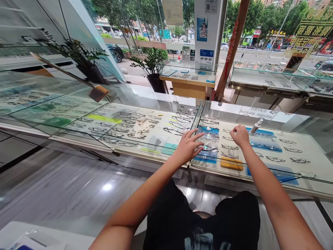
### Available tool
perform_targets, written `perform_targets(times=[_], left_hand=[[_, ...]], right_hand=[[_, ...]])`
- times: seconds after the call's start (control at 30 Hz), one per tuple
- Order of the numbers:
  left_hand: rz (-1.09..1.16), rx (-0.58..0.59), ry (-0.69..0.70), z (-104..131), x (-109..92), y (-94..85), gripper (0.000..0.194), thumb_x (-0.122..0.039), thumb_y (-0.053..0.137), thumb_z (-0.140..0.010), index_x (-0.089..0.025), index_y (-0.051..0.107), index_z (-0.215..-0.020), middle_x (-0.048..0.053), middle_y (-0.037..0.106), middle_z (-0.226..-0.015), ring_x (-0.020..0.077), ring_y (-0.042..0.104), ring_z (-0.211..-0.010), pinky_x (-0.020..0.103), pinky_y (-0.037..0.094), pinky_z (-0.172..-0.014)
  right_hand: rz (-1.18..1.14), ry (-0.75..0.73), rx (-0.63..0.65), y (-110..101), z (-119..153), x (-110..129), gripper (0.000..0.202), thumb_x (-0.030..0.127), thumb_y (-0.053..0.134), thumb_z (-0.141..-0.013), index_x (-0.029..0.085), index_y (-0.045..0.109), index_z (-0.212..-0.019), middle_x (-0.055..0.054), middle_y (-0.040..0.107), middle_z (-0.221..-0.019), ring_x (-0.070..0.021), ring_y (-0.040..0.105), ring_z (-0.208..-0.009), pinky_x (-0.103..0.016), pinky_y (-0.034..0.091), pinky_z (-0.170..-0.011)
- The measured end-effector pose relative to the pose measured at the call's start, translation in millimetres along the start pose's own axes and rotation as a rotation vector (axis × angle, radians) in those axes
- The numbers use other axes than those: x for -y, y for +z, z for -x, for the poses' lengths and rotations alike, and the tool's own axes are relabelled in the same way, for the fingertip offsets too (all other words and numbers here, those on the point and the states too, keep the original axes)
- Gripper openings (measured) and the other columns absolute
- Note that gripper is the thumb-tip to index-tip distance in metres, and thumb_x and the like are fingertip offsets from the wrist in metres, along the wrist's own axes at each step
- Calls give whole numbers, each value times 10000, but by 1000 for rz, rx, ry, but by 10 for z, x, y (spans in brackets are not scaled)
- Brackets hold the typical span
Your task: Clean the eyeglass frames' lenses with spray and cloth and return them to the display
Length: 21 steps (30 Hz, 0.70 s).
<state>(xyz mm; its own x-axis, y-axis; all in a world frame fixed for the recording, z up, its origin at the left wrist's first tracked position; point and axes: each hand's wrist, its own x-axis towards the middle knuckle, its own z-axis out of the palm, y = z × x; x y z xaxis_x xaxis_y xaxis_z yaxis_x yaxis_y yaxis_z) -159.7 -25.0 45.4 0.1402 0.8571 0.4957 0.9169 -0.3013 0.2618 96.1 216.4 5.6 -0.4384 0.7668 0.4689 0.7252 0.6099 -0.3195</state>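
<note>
My left hand [188, 146] hovers at or rests on the glass top near the joint between two display cases, its fingers spread and nothing visible in them. To its right, my right hand [239, 136] is closed over the glass, fingertips pressed together; whether something small is pinched there I cannot make out. Just beyond that hand a small white spray bottle [256, 126] stands on the counter, tilted in view. Under the glass are rows of eyeglasses [275, 159], some over blue panels [205, 158]. A mustard-yellow case [231, 164] shows below my right hand.
A crumpled beige cloth [142, 126] is left of my hands. A wooden-framed mirror [98, 93] stands on the left counter. Potted plants [153, 66], a smaller display table [187, 83] and another glass case [265, 83] are beyond, near the windows.
</note>
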Motion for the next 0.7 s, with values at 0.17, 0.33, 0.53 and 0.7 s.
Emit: perform_targets(times=[0.17,0.33,0.53,0.7], left_hand=[[-53,107,59,-221,90,168,152,-300,722,-960,-253,838,-875,78,690,-1492,393,471,-1507,619,392,-1179],[-79,102,67,-341,198,227,161,-276,702,-969,-253,832,-876,77,721,-1446,370,509,-1472,596,414,-1154],[-74,91,49,-553,330,321,182,-262,686,-971,-244,821,-851,75,750,-1391,372,541,-1433,607,399,-1160],[-76,88,45,-670,454,366,165,-248,698,-945,-249,818,-833,83,761,-1358,366,546,-1423,601,400,-1162]], right_hand=[[20,13,28,-14,5,45,218,256,566,-915,241,532,-700,-92,611,-833,-272,512,-880,-390,399,-786],[7,8,21,-10,14,64,214,252,577,-908,245,520,-702,-91,619,-831,-272,521,-884,-388,404,-778],[-14,-4,21,1,19,71,209,261,582,-906,249,526,-705,-90,620,-829,-274,529,-882,-393,409,-771],[-19,4,18,18,27,84,209,262,592,-901,248,531,-702,-87,620,-826,-272,539,-875,-395,415,-776]])
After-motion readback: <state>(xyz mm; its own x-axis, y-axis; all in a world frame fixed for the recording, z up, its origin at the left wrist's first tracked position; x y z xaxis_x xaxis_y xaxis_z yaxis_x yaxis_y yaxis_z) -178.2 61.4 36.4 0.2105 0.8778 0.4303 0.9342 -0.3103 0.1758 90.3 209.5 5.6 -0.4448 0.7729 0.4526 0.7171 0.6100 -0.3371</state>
